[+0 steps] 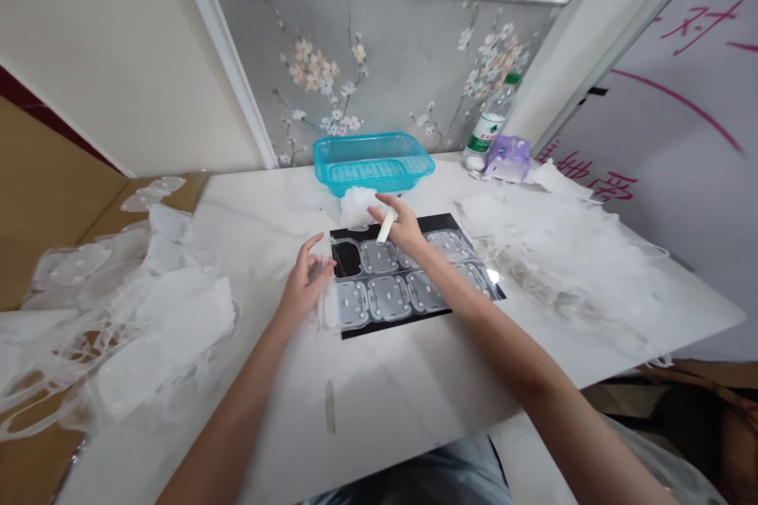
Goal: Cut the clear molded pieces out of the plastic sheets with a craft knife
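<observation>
The right hand (pixel 403 227) was grasping a short white stick (pixel 385 226) between its fingers, just above a clear plastic sheet with moulded cells (pixel 388 292), which lay on a flat black board (pixel 347 259). The left hand (pixel 303 284) was half curled and touched the left edge of this sheet, but I cannot tell if it was gripping it.

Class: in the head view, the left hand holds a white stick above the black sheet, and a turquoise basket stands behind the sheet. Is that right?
Not right: the white stick is in the right hand, not the left hand, as the head view shows. It is above the black sheet, and the turquoise basket stands behind the sheet.
</observation>
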{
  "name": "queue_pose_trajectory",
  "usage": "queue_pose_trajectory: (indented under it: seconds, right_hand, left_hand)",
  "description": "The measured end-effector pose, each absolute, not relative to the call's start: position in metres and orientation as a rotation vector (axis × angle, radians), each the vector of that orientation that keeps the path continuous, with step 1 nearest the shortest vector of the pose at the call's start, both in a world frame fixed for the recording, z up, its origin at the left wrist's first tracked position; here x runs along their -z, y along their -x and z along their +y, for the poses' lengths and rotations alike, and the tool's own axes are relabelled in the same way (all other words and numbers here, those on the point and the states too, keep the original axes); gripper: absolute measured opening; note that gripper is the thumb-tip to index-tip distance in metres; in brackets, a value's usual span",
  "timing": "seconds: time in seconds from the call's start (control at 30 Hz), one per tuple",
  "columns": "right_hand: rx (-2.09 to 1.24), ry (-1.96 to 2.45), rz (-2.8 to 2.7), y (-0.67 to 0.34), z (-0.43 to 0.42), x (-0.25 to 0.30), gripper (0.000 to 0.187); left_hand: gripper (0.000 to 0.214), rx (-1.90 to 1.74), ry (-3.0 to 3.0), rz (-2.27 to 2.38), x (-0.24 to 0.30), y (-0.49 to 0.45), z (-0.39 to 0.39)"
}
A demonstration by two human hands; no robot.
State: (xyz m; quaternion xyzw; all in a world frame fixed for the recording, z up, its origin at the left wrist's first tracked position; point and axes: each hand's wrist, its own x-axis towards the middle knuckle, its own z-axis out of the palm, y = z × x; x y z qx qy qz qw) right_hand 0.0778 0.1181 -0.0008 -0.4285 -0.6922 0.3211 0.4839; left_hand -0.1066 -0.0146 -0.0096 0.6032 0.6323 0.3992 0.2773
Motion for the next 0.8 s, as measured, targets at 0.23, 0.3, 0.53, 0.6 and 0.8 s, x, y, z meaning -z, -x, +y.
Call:
queue_pose_trajectory:
  seconds: [0.23, 0.3, 0.53, 0.6, 0.8]
  right_hand:
    - [-1.152, 1.101, -1.380, -0.121, 0.088, 0.001, 0.076]
    - [-1.225, 1.126, -1.387, -0.129, 0.080, 0.007, 0.075]
    - [-1.250, 1.112, -1.489, -0.127, 0.075, 0.009, 0.048]
    - [-1.292, 1.065, -1.415, -0.124, 0.074, 0.009, 0.037]
    - [-1.322, 1.064, -1.320, -0.124, 0.066, 0.006, 0.027]
  left_hand:
    - [0.023, -1.206, -1.668, 1.888, 0.009, 0.111, -0.012]
    - [0.023, -1.264, -1.674, 2.002, 0.007, 0.109, -0.013]
    - [0.036, -0.887, -2.269, 1.972, 0.008, 0.074, -0.033]
    - [0.039, -0.662, -2.424, 1.793, 0.016, 0.061, -0.040]
    - [0.053, -0.459, -2.514, 1.770, 0.031, 0.043, -0.055]
